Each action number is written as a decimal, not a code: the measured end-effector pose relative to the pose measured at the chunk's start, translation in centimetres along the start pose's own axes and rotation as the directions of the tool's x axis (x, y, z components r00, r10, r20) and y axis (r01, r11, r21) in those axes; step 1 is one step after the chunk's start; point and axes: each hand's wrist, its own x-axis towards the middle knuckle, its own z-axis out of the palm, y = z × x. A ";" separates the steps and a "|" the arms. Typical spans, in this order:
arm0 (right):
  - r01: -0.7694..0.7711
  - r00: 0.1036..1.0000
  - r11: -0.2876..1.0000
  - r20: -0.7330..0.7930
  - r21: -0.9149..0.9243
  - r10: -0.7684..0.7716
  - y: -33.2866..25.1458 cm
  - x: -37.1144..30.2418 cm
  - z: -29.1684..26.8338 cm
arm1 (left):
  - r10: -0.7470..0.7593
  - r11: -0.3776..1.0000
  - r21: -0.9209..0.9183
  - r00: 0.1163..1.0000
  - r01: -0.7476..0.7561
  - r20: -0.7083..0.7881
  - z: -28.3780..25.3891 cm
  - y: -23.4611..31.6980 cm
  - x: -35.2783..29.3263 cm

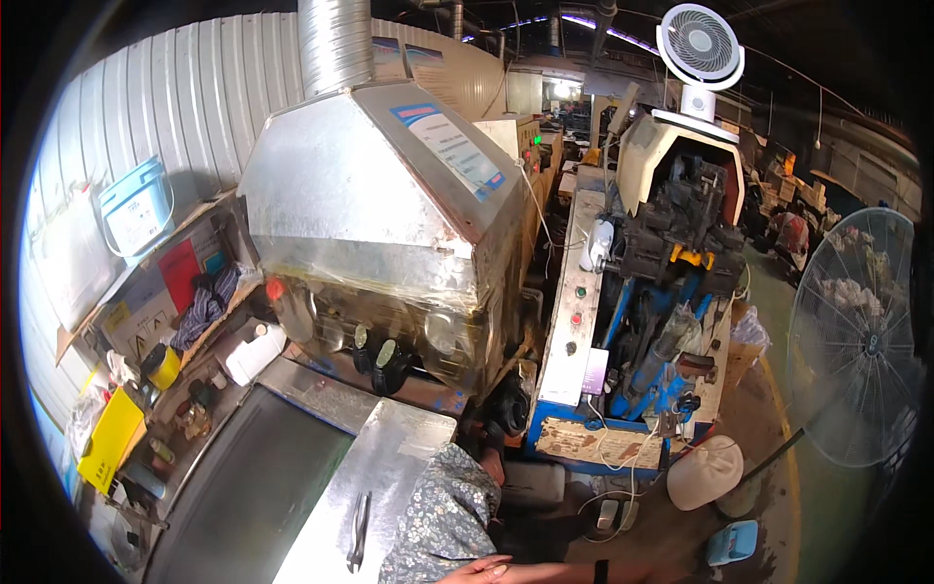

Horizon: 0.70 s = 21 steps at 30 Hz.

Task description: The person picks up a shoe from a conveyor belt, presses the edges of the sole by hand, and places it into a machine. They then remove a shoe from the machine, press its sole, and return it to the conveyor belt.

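Note:
At the lower edge my two hands meet, partly cut off by the picture's rim. My left hand [474, 567] lies with its visible fingers stretched toward the right, over or against my right hand [520, 573]. The right forearm comes in from the right with a dark band at the wrist, and its fingers are hidden. I see nothing held in either hand. Dark floral cloth [438, 516] lies just beside them. To the left, a dark two-handled hand tool [359, 532] rests on a bare metal plate [321, 496].
A dark conveyor belt [258, 487] runs under a metal hood [341, 185], with black shoe-like pieces [387, 365] at its opening. A blue-framed machine [671, 263] stands right, topped by a white fan [699, 44]. A large fan [866, 336], plastic jug [705, 473] and cluttered shelf [209, 365] flank it.

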 end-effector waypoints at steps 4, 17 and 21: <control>0.030 0.999 0.998 -0.024 -0.047 -0.031 0.3 3.2 0.2 | 0.004 1.000 0.020 1.000 -0.004 -0.006 -0.4 -0.7 -0.5; 0.104 0.979 0.980 -0.155 -0.168 -0.130 0.9 8.4 1.3 | -0.059 0.993 0.102 0.997 0.053 0.050 -1.9 0.0 -0.8; 0.092 0.979 0.972 -0.160 -0.216 -0.128 0.5 8.9 0.7 | -0.022 0.991 0.132 0.998 0.014 0.064 -2.6 -0.9 0.6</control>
